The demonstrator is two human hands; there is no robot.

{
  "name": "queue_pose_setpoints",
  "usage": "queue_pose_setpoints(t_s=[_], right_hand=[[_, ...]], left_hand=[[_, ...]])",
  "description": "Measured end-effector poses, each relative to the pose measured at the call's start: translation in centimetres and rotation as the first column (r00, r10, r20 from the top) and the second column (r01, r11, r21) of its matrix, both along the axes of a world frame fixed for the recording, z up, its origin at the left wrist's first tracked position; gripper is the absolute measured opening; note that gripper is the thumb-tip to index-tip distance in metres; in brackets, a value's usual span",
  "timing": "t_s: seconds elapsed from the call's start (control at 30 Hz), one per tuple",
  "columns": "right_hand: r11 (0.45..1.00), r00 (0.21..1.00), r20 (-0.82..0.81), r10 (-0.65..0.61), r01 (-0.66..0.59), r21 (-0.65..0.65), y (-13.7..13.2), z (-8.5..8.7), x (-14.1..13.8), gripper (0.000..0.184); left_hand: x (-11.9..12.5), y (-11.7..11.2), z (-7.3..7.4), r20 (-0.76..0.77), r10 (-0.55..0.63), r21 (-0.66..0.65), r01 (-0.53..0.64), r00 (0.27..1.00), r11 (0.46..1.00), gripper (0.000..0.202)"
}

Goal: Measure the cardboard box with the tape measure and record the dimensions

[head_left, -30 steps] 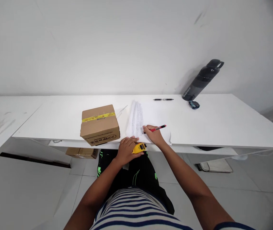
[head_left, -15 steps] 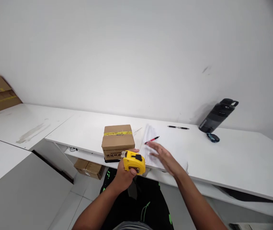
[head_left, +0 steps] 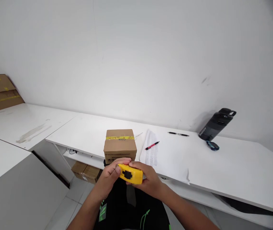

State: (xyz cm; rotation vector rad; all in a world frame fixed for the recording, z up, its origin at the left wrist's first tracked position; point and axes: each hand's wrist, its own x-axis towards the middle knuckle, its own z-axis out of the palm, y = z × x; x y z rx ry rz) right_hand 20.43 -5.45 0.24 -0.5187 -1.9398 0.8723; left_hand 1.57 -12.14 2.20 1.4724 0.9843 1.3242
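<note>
One smooth, rounded yellow tape measure (head_left: pixel 132 175) is being clasped at both ends, the fingers of the left hand (head_left: pixel 109 177) and right hand (head_left: pixel 150 179) being curled around it, just in front of one boxy cardboard carton (head_left: pixel 120 148). Two slim pens are being counted: one red-and-black pen (head_left: pixel 152 145), being borne by thin, marked paper (head_left: pixel 170 161); one black pen (head_left: pixel 178 134), being seen near one cylindrical dark bottle (head_left: pixel 216 125).

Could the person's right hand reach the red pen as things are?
Probably yes: the red pen lies uncovered on the paper, beyond the right hand. That hand holds the yellow tape measure, though, so it would likely need to let go first.
</note>
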Motion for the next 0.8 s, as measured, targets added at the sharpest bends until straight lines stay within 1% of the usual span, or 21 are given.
queue_pose_setpoints(t_s=[0.07,0.13,0.2,0.27,0.3,0.33,0.37,0.4,0.43,0.5,0.53,0.57,0.6,0.67,0.73,0.8], right_hand=[[0.995,1.0,0.003,-0.015,0.015,0.098,0.0,-0.2,-0.7,0.048],[0.986,0.999,-0.028,-0.032,0.036,0.161,0.1,-0.4,-1.6,0.049],[0.975,0.998,-0.052,-0.042,0.053,0.216,0.3,-0.6,-2.3,0.05],[0.969,0.997,-0.065,-0.051,0.065,0.237,0.8,-0.7,-2.3,0.05],[0.973,0.995,-0.077,-0.066,0.082,0.216,1.3,-0.7,-1.9,0.05],[0.98,0.992,-0.088,-0.093,0.106,0.167,1.9,-0.7,-1.4,0.049],[0.986,0.987,-0.092,-0.132,0.14,0.093,2.6,-0.7,-0.6,0.048],[0.983,0.979,-0.088,-0.182,0.183,0.004,3.5,-0.7,0.3,0.047],[0.969,0.968,-0.078,-0.239,0.232,-0.085,4.5,-0.6,1.3,0.046],[0.936,0.948,-0.089,-0.304,0.28,-0.213,6.7,-0.5,3.3,0.048],[0.927,0.94,-0.13,-0.316,0.277,-0.253,7.8,-0.4,4.2,0.051],[0.921,0.929,-0.177,-0.326,0.27,-0.281,9.0,-0.3,5.0,0.055],[0.915,0.916,-0.213,-0.339,0.27,-0.299,10.0,-0.2,5.6,0.059],[0.894,0.897,-0.214,-0.386,0.307,-0.326,11.8,0.0,6.4,0.069],[0.87,0.893,-0.138,-0.428,0.365,-0.331,13.0,0.2,6.5,0.075],[0.87,0.906,-0.051,-0.42,0.385,-0.308,13.5,0.3,5.9,0.077]], left_hand=[[0.1,-0.3,0.3,0.062,0.065,-0.018,-0.064,0.996,0.998,0.046],[0.5,-0.4,0.4,0.139,0.153,-0.012,-0.153,0.978,0.988,0.044],[0.8,-0.5,0.5,0.217,0.215,-0.018,-0.216,0.952,0.976,0.041],[0.4,-0.3,0.9,0.322,0.246,-0.035,-0.248,0.914,0.968,0.034],[-0.2,-0.2,1.2,0.394,0.254,-0.045,-0.258,0.883,0.965,0.03],[-1.0,0.1,1.7,0.481,0.268,-0.061,-0.272,0.835,0.96,0.027],[-2.1,0.5,2.3,0.575,0.288,-0.091,-0.291,0.765,0.953,0.026],[-3.3,1.0,2.9,0.663,0.317,-0.136,-0.308,0.678,0.942,0.026],[-4.6,1.7,3.6,0.734,0.356,-0.196,-0.322,0.578,0.926,0.028],[-7.3,3.2,4.9,0.815,0.442,-0.347,-0.296,0.375,0.89,0.034],[-8.5,4.1,5.4,0.833,0.464,-0.392,-0.27,0.301,0.879,0.034],[-9.4,5.1,5.7,0.842,0.476,-0.421,-0.243,0.254,0.874,0.033],[-10.2,6.0,5.9,0.845,0.485,-0.442,-0.215,0.225,0.871,0.032],[-10.8,7.8,5.6,0.845,0.494,-0.464,-0.178,0.205,0.868,0.03],[-10.7,9.3,4.7,0.834,0.512,-0.484,-0.172,0.205,0.858,0.027],[-10.2,10.4,3.3,0.811,0.538,-0.494,-0.222,0.229,0.84,0.023]])
